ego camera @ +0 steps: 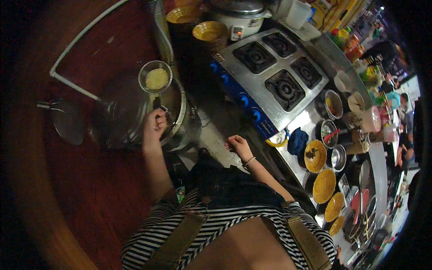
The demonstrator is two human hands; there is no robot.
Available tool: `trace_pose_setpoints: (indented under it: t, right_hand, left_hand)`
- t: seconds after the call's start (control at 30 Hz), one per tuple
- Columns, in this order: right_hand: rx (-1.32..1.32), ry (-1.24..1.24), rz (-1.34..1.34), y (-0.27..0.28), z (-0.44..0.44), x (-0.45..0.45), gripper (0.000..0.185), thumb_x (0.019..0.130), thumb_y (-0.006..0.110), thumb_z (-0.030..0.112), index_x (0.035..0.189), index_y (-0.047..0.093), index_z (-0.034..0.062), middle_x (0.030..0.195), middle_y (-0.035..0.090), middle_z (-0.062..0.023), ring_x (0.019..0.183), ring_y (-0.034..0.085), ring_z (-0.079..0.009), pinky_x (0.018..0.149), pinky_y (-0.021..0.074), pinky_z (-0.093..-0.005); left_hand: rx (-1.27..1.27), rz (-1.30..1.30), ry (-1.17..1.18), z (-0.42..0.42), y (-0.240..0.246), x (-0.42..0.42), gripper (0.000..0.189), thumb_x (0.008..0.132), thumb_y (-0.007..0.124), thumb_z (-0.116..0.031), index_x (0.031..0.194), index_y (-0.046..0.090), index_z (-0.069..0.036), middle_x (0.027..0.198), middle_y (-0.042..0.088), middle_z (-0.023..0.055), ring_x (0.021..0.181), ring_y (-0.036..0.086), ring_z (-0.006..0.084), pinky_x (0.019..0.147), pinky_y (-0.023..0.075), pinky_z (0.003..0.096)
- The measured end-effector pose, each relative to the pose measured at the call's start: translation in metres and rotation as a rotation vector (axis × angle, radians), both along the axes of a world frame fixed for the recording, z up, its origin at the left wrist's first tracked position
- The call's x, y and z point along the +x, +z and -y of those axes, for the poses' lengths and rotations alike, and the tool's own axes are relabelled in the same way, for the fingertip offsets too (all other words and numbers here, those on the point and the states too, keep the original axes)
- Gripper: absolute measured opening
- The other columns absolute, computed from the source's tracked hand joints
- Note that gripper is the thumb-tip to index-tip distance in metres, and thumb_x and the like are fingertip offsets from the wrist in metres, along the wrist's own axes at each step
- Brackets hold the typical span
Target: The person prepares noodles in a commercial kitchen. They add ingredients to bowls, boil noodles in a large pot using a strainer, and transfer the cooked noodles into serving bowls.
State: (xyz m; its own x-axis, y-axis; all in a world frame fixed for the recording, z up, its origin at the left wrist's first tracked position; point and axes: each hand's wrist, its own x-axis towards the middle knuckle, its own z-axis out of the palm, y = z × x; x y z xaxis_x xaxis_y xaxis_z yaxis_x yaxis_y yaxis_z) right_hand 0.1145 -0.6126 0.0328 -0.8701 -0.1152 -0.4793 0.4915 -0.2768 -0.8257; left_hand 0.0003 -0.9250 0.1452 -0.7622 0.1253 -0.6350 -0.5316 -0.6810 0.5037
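My left hand [157,122] is closed around the dark handle of a round strainer basket [140,78]. Pale noodles [157,79] lie in the basket, which is above the far part of a large metal pot [183,108]. Steam or blur hides much of the pot's inside. My right hand [237,145], a beaded bracelet at its wrist, hangs in front of my body to the right of the pot. Its fingers are loosely curled with nothing visible in them. It touches neither the pot nor the gas stove [260,76].
A rice cooker [236,22] and stacked yellow bowls [210,31] stand beyond the stove. On the right counter are a dark blue cloth [297,141], a yellow bowl with dark food [315,156], and metal bowls [338,158]. A ladle [69,125] lies left of the pot. People are at far right.
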Motion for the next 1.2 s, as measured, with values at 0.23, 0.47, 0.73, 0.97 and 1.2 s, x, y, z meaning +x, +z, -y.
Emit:
trace_pose_setpoints:
  t: [0.23, 0.47, 0.73, 0.97, 1.2]
  right_hand:
    - [0.081, -0.29, 0.046, -0.01, -0.094, 0.074, 0.01, 0.085, 0.047, 0.01, 0.088, 0.052, 0.0014, 0.078, 0.058, -0.0095, 0.066, 0.056, -0.0163, 0.062, 0.0475, -0.0269]
    - [0.049, -0.476, 0.085, 0.026, -0.146, 0.189, 0.015, 0.084, 0.05, 0.019, 0.085, 0.055, 0.0046, 0.079, 0.06, -0.0031, 0.067, 0.055, -0.0082, 0.061, 0.0452, -0.0217]
    - [-0.009, -1.408, 0.046, -0.006, -0.221, 0.374, 0.015, 0.081, 0.049, 0.017, 0.078, 0.057, 0.0046, 0.07, 0.059, -0.0052, 0.057, 0.053, -0.0101, 0.049, 0.0415, -0.0207]
    - [-0.125, -2.335, -0.176, -0.086, -0.423, 0.591, 0.01, 0.077, 0.052, 0.005, 0.08, 0.05, -0.0047, 0.079, 0.056, -0.0144, 0.072, 0.057, -0.025, 0.061, 0.0494, -0.0312]
    - [-0.204, -2.19, -0.188, -0.146, -0.549, 0.64, 0.038, 0.084, 0.049, 0.025, 0.117, 0.045, 0.0064, 0.118, 0.048, -0.0088, 0.109, 0.043, -0.0272, 0.088, 0.04, -0.0438]
  left_hand:
    - [-0.067, -0.06, 0.172, -0.025, -0.004, 0.009, 0.012, 0.085, 0.045, -0.014, 0.075, 0.042, -0.01, 0.063, 0.041, -0.0019, 0.039, 0.028, 0.0062, 0.03, 0.0215, 0.0214]
    - [0.283, 0.009, 0.066, -0.056, -0.015, -0.04, 0.02, 0.081, 0.045, -0.009, 0.063, 0.036, -0.013, 0.051, 0.034, -0.0019, 0.036, 0.026, 0.0107, 0.03, 0.0241, 0.0231]
    - [0.293, 0.004, -0.083, -0.026, -0.076, -0.058, 0.013, 0.078, 0.046, -0.008, 0.067, 0.039, -0.009, 0.053, 0.035, 0.0007, 0.037, 0.02, 0.0109, 0.035, 0.0222, 0.0223]
    - [0.307, 0.037, -0.129, -0.005, -0.074, -0.103, 0.014, 0.082, 0.032, -0.007, 0.068, 0.033, -0.008, 0.059, 0.034, 0.0004, 0.05, 0.031, 0.0109, 0.05, 0.0249, 0.0256]
    - [0.365, -0.25, -0.268, -0.023, -0.09, -0.062, 0.012, 0.079, 0.038, -0.002, 0.069, 0.037, -0.007, 0.063, 0.039, 0.0025, 0.052, 0.032, 0.0124, 0.046, 0.0267, 0.0264]
